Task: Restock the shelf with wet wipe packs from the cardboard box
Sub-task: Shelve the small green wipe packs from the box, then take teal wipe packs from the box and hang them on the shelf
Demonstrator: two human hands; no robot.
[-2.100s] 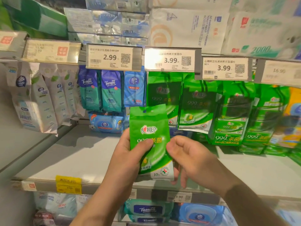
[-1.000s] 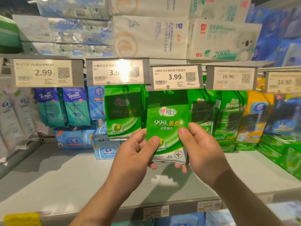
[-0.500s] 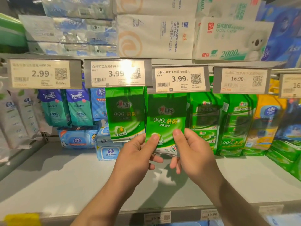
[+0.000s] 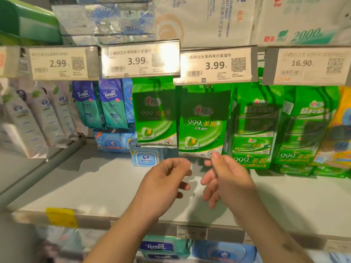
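Green wipe pack (image 4: 203,122) (hanging upright)

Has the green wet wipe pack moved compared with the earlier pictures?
Yes. The green wet wipe pack went up and back: it now hangs under the second 3.99 price tag, with only the right hand touching its bottom edge.

Price tag (image 4: 214,66) hides the pack's (image 4: 204,122) top (hook unseen).

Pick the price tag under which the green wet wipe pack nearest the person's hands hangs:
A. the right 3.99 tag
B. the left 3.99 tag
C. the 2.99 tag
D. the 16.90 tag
A: the green wet wipe pack hangs directly below the right 3.99 price tag, its bottom edge just above the fingertips of the right hand, with the left hand open below it.
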